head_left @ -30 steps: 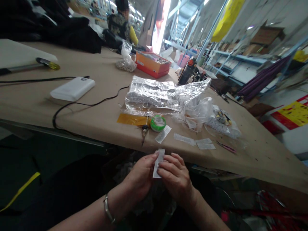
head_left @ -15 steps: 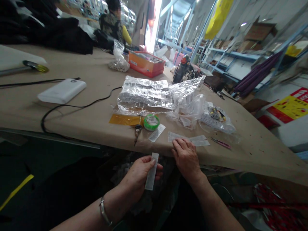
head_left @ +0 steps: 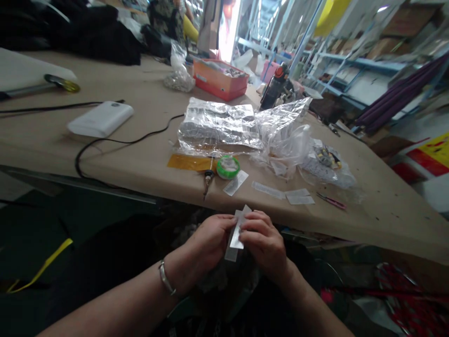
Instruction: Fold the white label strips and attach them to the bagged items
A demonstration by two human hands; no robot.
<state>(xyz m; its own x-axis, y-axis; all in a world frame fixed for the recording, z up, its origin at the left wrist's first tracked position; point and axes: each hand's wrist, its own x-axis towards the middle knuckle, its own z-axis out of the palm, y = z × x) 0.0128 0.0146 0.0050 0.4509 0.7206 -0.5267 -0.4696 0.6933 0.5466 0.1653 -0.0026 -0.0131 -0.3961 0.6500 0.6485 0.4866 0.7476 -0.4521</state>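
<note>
My left hand (head_left: 210,238) is closed on a translucent pale strip (head_left: 231,254), thumb on top, just off the table's front edge. A second, whiter strip (head_left: 240,236) is pinched in my right hand (head_left: 263,236) and overlaps the first at a slight angle. On the table ahead lie more strips (head_left: 268,190), a pair overlapping near the right end (head_left: 300,196) of that row and one single strip (head_left: 235,183) beside a green-rimmed round tin (head_left: 228,167). A soldering iron (head_left: 207,183) points toward me, left of the tin. Pink-handled tweezers or snips (head_left: 331,201) rest at the right.
Amber film (head_left: 191,162) and a shiny plastic bag (head_left: 217,131) lie behind the tin. Clear bags (head_left: 329,161) sit to the right. A white power bank (head_left: 101,119), a black cable (head_left: 129,142) and an orange box (head_left: 220,82) are on the table (head_left: 150,98). A person (head_left: 166,21) is beyond.
My right hand has left the strips on the table and come to my left hand, bringing a strip onto the held one. The view has tilted slightly downward.
</note>
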